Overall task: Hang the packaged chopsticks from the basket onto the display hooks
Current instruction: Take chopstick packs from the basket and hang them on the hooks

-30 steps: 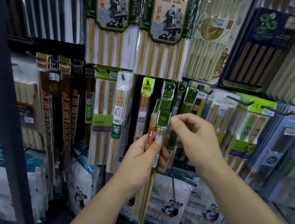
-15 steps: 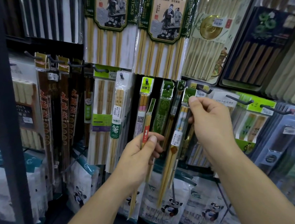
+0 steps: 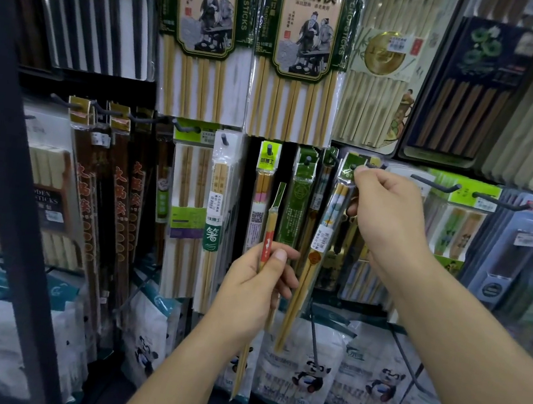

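Progress: mid-task, by judgement; many packs are seen hung along the display hooks, though which of them came from the basket cannot be told.
Right hand [image 3: 387, 216]: the green header of the patterned pack [image 3: 325, 229] is pinched between thumb and fingertips and held up at a dark hook [image 3: 375, 165]; whether the hole has been threaded onto it cannot be told.
Left hand [image 3: 254, 287]: closed round the red-labelled pack [image 3: 269, 232], which is held upright just in front of the display, below the hook row.
Basket: not in view, so the stock left cannot be counted.
Remaining: the patterned pack is to be seated and released, and the red-labelled pack is not yet hung; bare hooks [image 3: 435, 184] are seen just to the right.
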The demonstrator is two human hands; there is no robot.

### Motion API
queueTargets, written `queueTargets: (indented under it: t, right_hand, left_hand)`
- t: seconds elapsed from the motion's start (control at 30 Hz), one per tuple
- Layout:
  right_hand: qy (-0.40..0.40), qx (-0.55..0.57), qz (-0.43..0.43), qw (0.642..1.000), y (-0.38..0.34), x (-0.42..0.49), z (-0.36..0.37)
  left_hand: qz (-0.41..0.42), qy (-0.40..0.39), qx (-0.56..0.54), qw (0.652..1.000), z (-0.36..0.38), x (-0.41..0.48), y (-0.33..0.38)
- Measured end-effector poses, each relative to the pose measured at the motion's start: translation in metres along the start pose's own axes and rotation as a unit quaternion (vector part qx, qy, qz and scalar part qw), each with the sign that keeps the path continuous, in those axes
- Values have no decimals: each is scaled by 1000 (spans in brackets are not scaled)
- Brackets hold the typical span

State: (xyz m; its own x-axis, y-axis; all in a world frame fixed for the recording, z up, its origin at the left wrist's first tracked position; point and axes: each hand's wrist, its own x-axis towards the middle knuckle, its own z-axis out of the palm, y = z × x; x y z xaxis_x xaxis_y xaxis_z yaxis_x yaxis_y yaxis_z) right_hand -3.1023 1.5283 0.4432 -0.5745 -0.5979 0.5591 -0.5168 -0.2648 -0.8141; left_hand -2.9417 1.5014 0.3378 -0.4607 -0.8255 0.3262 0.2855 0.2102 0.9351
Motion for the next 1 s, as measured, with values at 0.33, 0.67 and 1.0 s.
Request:
queueTargets:
  t: [0.33, 0.67, 1.0]
  right_hand:
    - [3, -57, -14, 998, -6, -2, -3]
    - [14, -52, -45, 998, 2, -14, -8]
    - [-127, 32, -13, 991, -1, -33, -6]
  left_hand:
    - [-15, -5, -6, 1000, 0, -2, 3]
    - [-11, -10, -72, 997, 0, -3, 6]
    - [40, -37, -74, 996, 17, -2, 12]
